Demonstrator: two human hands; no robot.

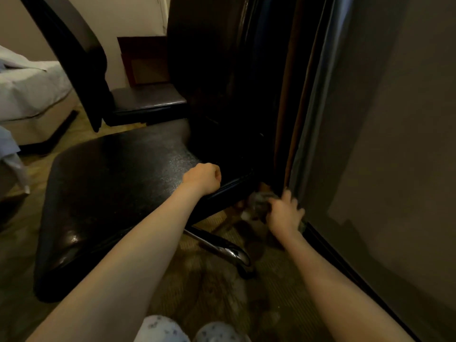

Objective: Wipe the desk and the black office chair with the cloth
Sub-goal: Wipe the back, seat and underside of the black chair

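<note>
The black office chair's seat fills the middle left, its backrest rising at the upper left. My left hand grips the seat's right edge, fingers curled over it. My right hand holds a crumpled grey cloth low down against the edge of the dark desk panel, close to the floor. The cloth is blurred and partly hidden by my fingers.
A chrome chair leg with a caster juts out over the patterned carpet under the seat. A low dark bench stands behind the chair, and a bed is at the left. A grey wall with a dark baseboard runs along the right. My knees are at the bottom.
</note>
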